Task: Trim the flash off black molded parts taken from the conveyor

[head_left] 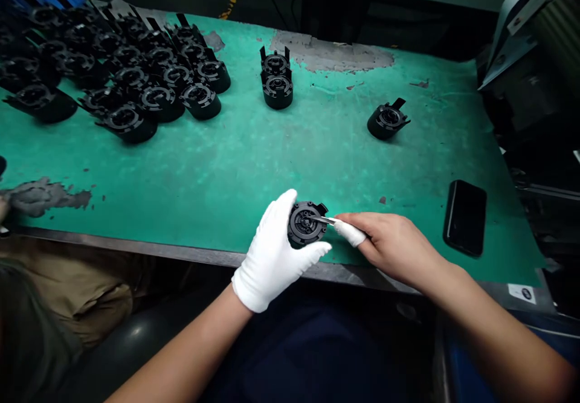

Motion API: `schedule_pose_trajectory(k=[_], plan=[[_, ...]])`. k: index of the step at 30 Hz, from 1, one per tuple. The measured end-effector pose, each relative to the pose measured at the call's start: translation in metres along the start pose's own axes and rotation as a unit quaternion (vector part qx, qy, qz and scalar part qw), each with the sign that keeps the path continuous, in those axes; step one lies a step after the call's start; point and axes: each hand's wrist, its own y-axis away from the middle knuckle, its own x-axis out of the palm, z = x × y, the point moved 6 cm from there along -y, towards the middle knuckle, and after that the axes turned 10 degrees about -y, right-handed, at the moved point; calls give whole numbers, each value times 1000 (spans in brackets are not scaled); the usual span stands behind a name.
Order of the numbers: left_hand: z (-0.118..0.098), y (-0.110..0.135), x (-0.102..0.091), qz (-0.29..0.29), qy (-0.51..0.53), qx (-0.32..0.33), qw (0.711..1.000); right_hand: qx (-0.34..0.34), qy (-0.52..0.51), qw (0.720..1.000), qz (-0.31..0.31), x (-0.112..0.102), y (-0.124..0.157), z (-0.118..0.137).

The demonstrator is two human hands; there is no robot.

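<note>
- Left fingers (283, 205), gloved, are curled shut around the black round part (304, 225). Your left hand (272, 258) holds it just above the near edge of the bench (272, 155).
- Right fingers (351, 232), one tip wrapped white, pinch a thin blade (322, 219) with its point on the part's face.
- Judgement: brace your right hand (394, 246) against the left, use short light strokes, and angle the edge away from the glove.
- Phone (464, 217) lies near your right wrist.
</note>
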Motion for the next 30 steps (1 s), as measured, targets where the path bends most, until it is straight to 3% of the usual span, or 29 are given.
schedule_pose_trajectory(k=[3,8,17,23,30], plan=[[0,-3,2,2,2,-6,1000,9,40,999,29,4,-1,0],[-1,-2,2,8,44,-23,999,17,-19,998,52,15,13,7],[1,-2,2,-6,78,-15,997,31,-35,998,-34,22,28,13],[-1,3,1,-35,61,-20,997,50,-58,997,3,36,26,24],[0,2,1,-43,27,-31,998,54,-165,983,53,26,22,33]])
